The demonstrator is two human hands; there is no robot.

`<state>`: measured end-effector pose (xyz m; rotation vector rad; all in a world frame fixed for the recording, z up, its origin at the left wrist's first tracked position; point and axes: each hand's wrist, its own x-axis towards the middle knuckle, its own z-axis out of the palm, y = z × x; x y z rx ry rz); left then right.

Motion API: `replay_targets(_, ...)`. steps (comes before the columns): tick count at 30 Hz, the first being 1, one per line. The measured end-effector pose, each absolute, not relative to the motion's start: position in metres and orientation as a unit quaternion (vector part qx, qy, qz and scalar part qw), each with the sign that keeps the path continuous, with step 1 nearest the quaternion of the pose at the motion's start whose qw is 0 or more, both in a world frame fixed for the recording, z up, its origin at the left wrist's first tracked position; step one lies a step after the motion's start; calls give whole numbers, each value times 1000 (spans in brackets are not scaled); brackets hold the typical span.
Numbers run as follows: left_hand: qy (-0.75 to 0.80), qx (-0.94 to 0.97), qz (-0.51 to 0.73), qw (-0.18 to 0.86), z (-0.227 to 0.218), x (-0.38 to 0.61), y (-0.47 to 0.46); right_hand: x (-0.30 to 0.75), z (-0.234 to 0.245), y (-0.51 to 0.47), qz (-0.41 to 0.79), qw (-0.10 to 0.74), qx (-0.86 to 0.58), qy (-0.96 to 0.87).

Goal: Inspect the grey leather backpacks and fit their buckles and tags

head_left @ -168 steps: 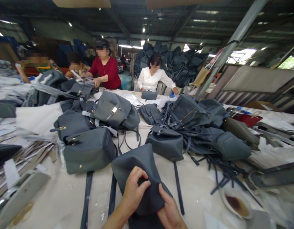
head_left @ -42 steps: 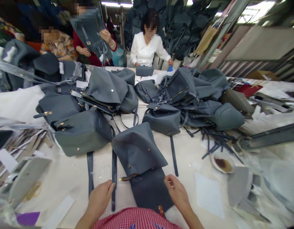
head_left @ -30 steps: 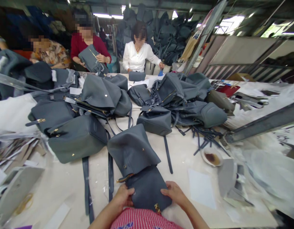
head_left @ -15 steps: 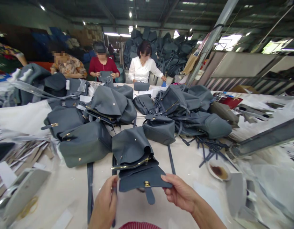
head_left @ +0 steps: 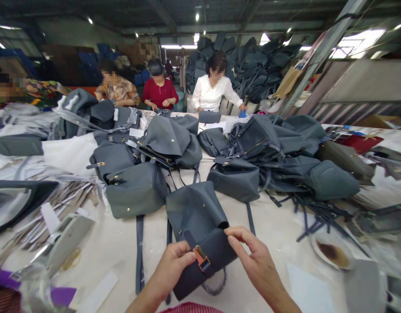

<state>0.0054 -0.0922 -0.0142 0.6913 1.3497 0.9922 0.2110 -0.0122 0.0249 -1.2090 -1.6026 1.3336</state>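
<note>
A dark blue-grey leather backpack (head_left: pixel 197 204) lies on the table in front of me, its front flap (head_left: pixel 216 248) turned over the zipped opening. On the flap is a gold-coloured clasp (head_left: pixel 199 254) with a short strap through it. My left hand (head_left: pixel 174 265) is closed at the clasp's left side, thumb and fingers pinching the flap there. With thumb and forefinger, my right hand (head_left: pixel 255 256) grips the flap's right corner. A looped handle (head_left: pixel 216 289) shows below the backpack's near edge.
More blue-grey backpacks (head_left: pixel 138 187) and a strap pile (head_left: pixel 317 213) lie around. A bowl of brown liquid (head_left: pixel 332 252) sits at right. Paper strips (head_left: pixel 63 208) and a grey box-like object (head_left: pixel 63 239) are at left. Several people (head_left: pixel 213 89) work across the table.
The flap has swung over, hiding the gold zip that showed before. My left hand has come from beside the backpack onto the clasp. The view has turned left.
</note>
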Motion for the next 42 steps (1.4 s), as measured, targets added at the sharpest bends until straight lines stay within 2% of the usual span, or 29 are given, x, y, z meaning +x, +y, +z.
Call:
replay_targets(2, 568, 240, 427, 661, -10, -1, -92, 203, 28, -10, 480, 339, -434, -683)
replay_targets(5, 542, 198, 421, 700, -1, -9, -91, 190, 30, -4, 496, 286, -434, -695)
replay_targets(10, 553, 175, 399, 710, 5, -11, -91, 187, 23, 4, 623, 218, -455, -598)
replay_targets(18, 572, 216, 316, 726, 11, -2, -102, 207, 19, -13, 774, 51, -449, -444)
replay_targets(22, 545, 239, 297, 747, 10, -5, -108, 211, 11, -22, 820, 38, -426, -381)
replay_targets(26, 530, 270, 269, 757, 12, -5, -110, 215, 5, -24, 830, 25, -398, -390)
replay_targets(29, 555, 362, 298, 687, 20, 1, -110, 214, 8, -21, 816, 19, -397, -419)
replay_targets(33, 658, 507, 379, 407, 32, 9, -115, 209, 17, -20, 794, 18, -397, -460)
replay_targets(36, 660, 542, 438, 280, 34, 11, -122, 206, 21, -22, 771, 24, -410, -487)
replay_targets(38, 637, 570, 438, 278, 32, 10, -125, 206, 24, -23, 757, 22, -413, -505)
replay_targets(42, 602, 573, 383, 403, 29, 9, -122, 205, 32, -23, 734, 17, -395, -552)
